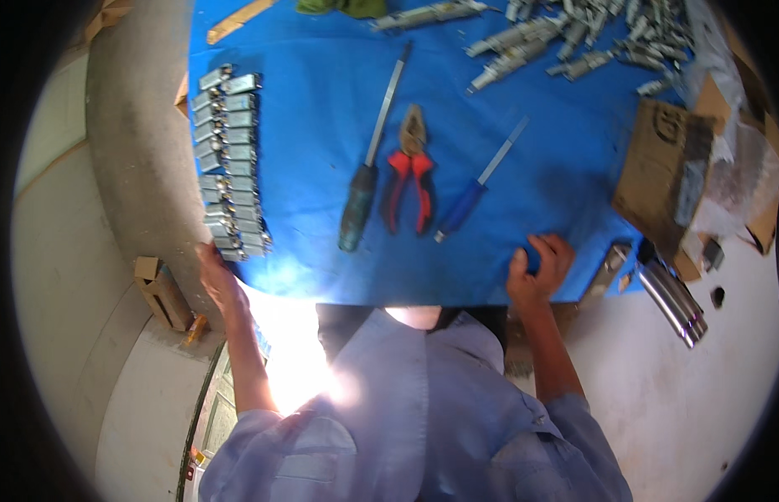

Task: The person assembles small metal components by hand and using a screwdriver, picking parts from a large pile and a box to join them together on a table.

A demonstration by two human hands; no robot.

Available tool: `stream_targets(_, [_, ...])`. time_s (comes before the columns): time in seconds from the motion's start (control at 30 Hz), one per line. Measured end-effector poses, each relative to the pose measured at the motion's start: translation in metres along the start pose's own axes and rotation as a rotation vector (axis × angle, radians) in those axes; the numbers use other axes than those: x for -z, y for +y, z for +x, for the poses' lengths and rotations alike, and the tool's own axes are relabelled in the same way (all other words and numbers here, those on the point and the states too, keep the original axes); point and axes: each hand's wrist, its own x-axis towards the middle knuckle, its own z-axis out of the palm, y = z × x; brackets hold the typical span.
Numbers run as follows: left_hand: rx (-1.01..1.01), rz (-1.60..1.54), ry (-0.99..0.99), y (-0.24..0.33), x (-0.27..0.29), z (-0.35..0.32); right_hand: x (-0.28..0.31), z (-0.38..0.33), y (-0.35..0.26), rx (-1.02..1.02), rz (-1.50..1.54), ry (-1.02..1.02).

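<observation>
We see a blue-covered table (pixel 301 117) spreading across the view. At its far right lies a loose pile of metal parts (pixel 578 38), and below that a brown cardboard box (pixel 661 167) stands near a steel bottle (pixel 674 303).

Along the table's left edge we find two packed rows of metal pieces (pixel 241 153), running down toward the near left corner. We judge each piece stiff, fairly light and perhaps slippery on its smooth faces; the row as a whole would likely shift if nudged. We would take one piece by its long flat sides, between thumb and fingertips, leaving the neighbours alone.

In the middle we have a long screwdriver (pixel 364 180), red-handled pliers (pixel 413 144) and a smaller blue-handled screwdriver (pixel 473 194), lying side by side and apart.

Our left hand (pixel 220 276) is at the near left corner, beside the lowest pieces, its forearm reaching up from below; blur and angle keep us from telling whether it touches or grips one. Our right hand (pixel 542 268) rests at the near edge, right of the smaller screwdriver, fingers loosely curled, with a gap between thumb and forefinger and nothing visible in it
</observation>
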Motion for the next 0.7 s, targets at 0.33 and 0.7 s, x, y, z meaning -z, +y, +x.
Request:
stream_targets(0.33, [-0.015, -0.049, 0.25, -0.002, -0.03, -0.021, 0.009, -0.001, 0.0, 0.003, 0.04, -0.059])
stream_targets(0.7, [-0.202, -0.019, 0.176, -0.006, -0.025, -0.019, 0.002, -0.012, 0.003, 0.019, 0.108, 0.039])
